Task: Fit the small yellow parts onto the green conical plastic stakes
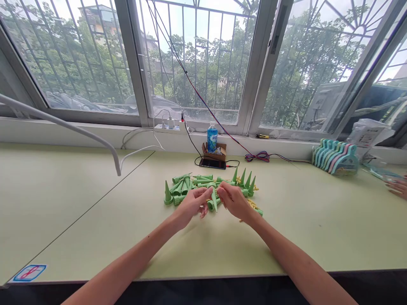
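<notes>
Left grip [193, 202]: we are pinching a green spike [214, 200] between thumb and fingers, tip toward us, likely steadying it for the other side.
Right grip [234, 198]: we are curling our fingers just beside it; whether they are pinching anything, we cannot tell.
Loose spikes [185, 186]: lying heaped on the tabletop [121, 220], presumably for easy reach.
Upright spikes [242, 177]: four are standing in a row on wide ends, apparently for balance.
Yellow bits [252, 204]: lying near our right grip, perhaps for quick picking.
</notes>
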Motion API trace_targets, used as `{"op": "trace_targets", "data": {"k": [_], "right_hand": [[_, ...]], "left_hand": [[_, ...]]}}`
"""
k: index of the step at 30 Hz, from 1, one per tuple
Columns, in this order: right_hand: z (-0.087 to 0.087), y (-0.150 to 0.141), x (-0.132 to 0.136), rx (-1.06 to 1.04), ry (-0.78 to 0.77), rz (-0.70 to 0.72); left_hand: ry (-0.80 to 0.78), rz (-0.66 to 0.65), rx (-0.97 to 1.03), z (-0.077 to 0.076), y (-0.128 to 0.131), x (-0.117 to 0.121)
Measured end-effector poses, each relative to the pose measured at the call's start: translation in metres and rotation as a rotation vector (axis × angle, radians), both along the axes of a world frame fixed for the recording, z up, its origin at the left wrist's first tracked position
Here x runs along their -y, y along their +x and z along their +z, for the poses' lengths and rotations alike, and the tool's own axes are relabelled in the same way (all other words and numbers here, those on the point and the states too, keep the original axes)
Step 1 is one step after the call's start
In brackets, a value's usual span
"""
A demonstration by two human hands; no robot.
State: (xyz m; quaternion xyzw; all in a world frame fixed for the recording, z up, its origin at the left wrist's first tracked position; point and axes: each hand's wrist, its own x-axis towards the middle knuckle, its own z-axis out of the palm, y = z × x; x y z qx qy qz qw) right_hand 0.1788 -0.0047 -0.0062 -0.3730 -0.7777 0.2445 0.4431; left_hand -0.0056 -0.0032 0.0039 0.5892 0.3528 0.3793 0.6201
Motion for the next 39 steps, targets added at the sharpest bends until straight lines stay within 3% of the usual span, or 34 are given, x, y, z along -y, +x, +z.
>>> {"op": "trace_targets", "data": {"k": [5,12,18,29,39], "right_hand": [[-0.002,-0.002,0.0,-0.039,-0.028,-0.002],[-0.003,-0.004,0.0,-0.196,-0.23,0.044],[-0.006,-0.004,-0.004,-0.228,-0.221,0.058],[-0.006,-0.002,-0.007,-0.322,-0.152,-0.002],[0.0,-0.001,0.002,-0.04,-0.038,0.053]], "left_hand": [[0.133,0.083,-0.039,-0.003,-0.002,0.0],[0.316,0.114,-0.103,0.0,0.001,0.005],[0.395,0.174,-0.122,0.003,0.004,0.01],[0.32,0.248,-0.087,0.001,0.004,0.005],[0.061,0.167,-0.023,-0.002,0.002,-0.001]]}}
